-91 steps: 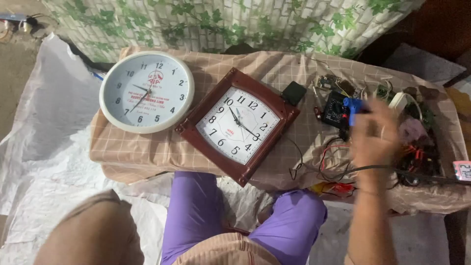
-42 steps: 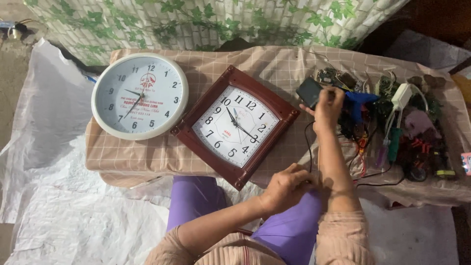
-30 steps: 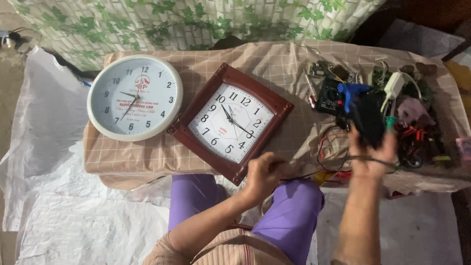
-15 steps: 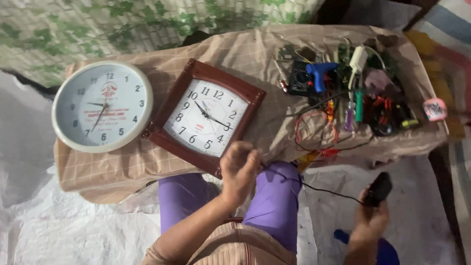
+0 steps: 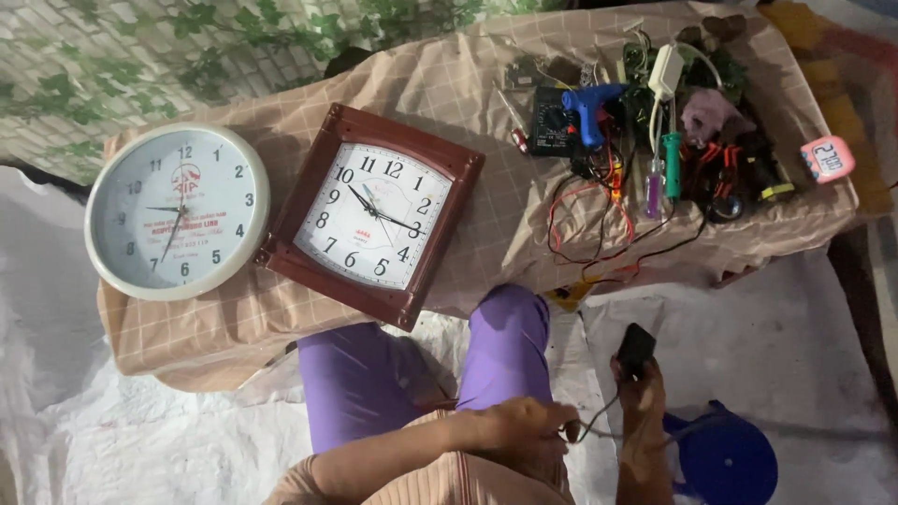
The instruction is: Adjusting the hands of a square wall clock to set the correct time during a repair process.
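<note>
Down off the table has come the small black box (image 5: 636, 348): half a second ago my right hand (image 5: 641, 411) carried it low at my side, and now it sits in front of my knee, fingers wrapped round its lower end, close above a round blue thing (image 5: 725, 460) on the white floor sheet (image 5: 112, 440). My left hand (image 5: 519, 427) has left the edge of the square brown-framed clock (image 5: 374, 215) and rests in my lap, pinching a thin dark cord (image 5: 599, 419) that runs across to the box.

How far along I am, judged from how things lie: the box and its cord are freed from the heap of tools, but neither clock is opened or turned over. Both lie face up on the checked cloth (image 5: 486, 84), the round white clock (image 5: 176, 211) touching the square one's left corner.

No real containers here. What gathers things is the right end of the table: a blue glue gun (image 5: 589, 103), a dark meter (image 5: 552, 122), screwdrivers (image 5: 662, 168), a white adapter (image 5: 667, 70), and red and black wires (image 5: 599, 220) tangled loose. A small pink timer (image 5: 828, 157) sits apart at the far corner.
</note>
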